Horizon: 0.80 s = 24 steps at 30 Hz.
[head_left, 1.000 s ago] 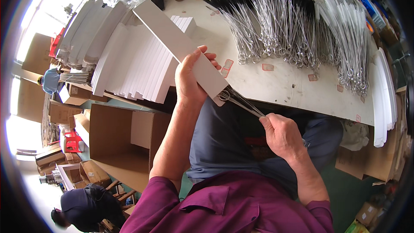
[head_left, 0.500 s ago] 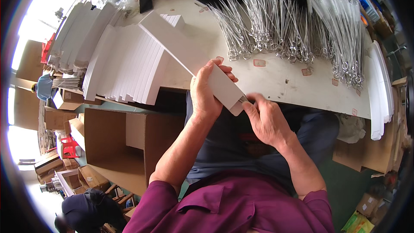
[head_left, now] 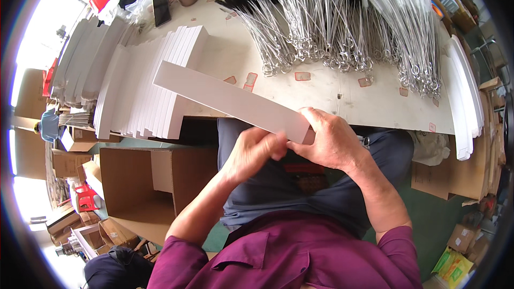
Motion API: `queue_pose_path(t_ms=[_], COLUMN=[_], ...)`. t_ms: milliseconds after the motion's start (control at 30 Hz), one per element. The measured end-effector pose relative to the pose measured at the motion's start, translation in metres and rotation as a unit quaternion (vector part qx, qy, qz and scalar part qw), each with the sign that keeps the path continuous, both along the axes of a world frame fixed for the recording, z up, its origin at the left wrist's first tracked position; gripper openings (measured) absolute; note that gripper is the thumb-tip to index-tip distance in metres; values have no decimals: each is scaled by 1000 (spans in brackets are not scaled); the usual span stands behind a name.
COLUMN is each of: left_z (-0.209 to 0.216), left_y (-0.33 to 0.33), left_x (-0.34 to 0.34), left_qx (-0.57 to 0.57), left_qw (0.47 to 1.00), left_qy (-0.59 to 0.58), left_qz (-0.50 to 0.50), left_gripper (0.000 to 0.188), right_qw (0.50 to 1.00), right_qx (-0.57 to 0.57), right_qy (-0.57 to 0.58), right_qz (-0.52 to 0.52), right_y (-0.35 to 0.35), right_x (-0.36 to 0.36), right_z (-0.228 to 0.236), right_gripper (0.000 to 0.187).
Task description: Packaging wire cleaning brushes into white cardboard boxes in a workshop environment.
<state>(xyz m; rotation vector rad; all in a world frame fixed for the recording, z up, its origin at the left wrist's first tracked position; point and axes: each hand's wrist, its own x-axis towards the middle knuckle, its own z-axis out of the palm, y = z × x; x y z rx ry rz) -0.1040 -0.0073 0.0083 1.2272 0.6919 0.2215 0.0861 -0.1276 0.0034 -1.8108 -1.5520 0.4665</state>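
Long white box (head_left: 230, 96) held aslant over near edge of table (head_left: 332, 99). Long axis runs from upper end, pointing toward table's left part, down to lower end just off table's near edge, around its middle. Right hand (head_left: 334, 142) part closed, gripping lower end, thumb below, fingers above. Left hand (head_left: 254, 152) half curled, fingers blurred, beside lower end off table's near edge; cannot tell whether touching. On table's left, row of white boxes (head_left: 144, 88); on table's far side, black-bristled wire brushes (head_left: 316, 21).
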Motion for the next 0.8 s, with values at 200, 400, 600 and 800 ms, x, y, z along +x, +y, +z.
queue_pose_path(t_ms=[200,400,600,800], left_z=[53,29,20,12], left_y=[-7,-5,-12,-10], left_x=[-15,6,4,-8], left_qx=[650,669,629,634], left_qw=[747,687,736,745], left_qy=[47,107,86,95], left_qz=[-133,-261,-234,-183], left_gripper=[56,56,40,39], right_qw=[994,987,986,960], right_qx=[-59,-53,20,135], right_qy=[-80,-89,-108,-235], right_qz=[43,127,124,-66], right_y=[-15,-18,-23,-36], right_x=[10,-5,6,50], right_z=[6,9,10,36], right_gripper=[47,46,66,56])
